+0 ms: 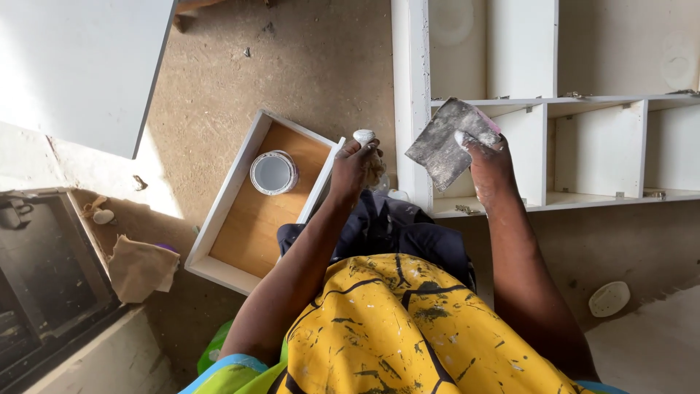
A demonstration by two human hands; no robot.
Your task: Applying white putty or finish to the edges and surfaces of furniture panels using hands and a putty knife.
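Gripping a grey, worn sheet of sandpaper (pixel 446 141), the right hand (pixel 487 164) has its fingers closed on the sheet's lower right edge, holding it up before the white shelf unit (pixel 605 138). The left hand (pixel 355 166) is curled shut, a dab of white filler (pixel 363 136) sitting on its fingertip. Just left of those fingers lies a white drawer (pixel 244 164) with a wooden bottom on the dusty floor (pixel 306 66), a round tin (pixel 273 172) of white paste inside it. Further left lies a crumpled brown paper (pixel 138 266).
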